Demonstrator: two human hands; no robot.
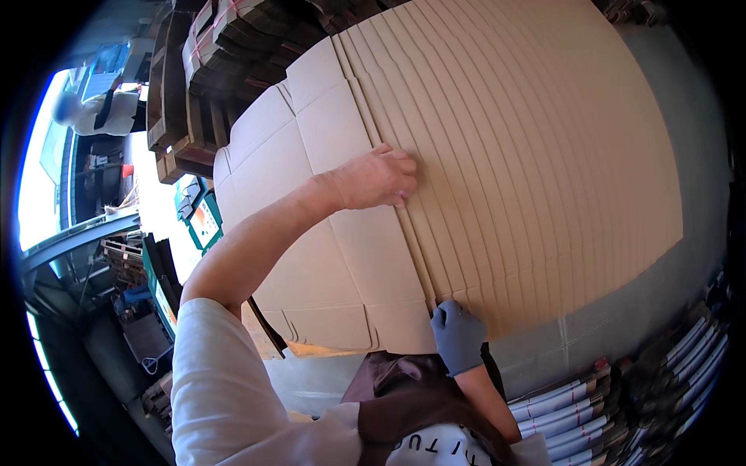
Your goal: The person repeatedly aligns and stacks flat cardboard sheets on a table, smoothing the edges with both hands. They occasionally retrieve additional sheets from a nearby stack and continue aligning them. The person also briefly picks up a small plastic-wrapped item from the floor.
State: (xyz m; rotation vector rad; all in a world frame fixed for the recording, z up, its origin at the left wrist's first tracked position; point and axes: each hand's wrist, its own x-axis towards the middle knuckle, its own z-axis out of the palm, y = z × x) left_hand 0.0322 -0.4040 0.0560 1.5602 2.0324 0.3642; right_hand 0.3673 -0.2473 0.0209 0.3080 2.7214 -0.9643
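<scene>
A wide fan of overlapping brown cardboard sheets (536,171) spreads before me, their edges stepped like shingles. At its left end lies a flattened box blank (342,264) with fold lines and slots. My bare left hand (381,177) reaches across this blank. Its fingers are curled down over the blank's right-hand edge, with their tips partly hidden. Lower and nearer to my body, my right hand (457,335) wears a grey-blue glove. It is closed at the near edge of the cardboard, where the thumb and fingers pinch a sheet's corner.
Behind the fan stand wooden pallets (183,147) and bundles of tied cardboard (241,39). Stacks of white-edged flat bundles (563,423) lie at lower right, beside grey floor (559,349). Another person (109,113) is far off at upper left, near a bright opening.
</scene>
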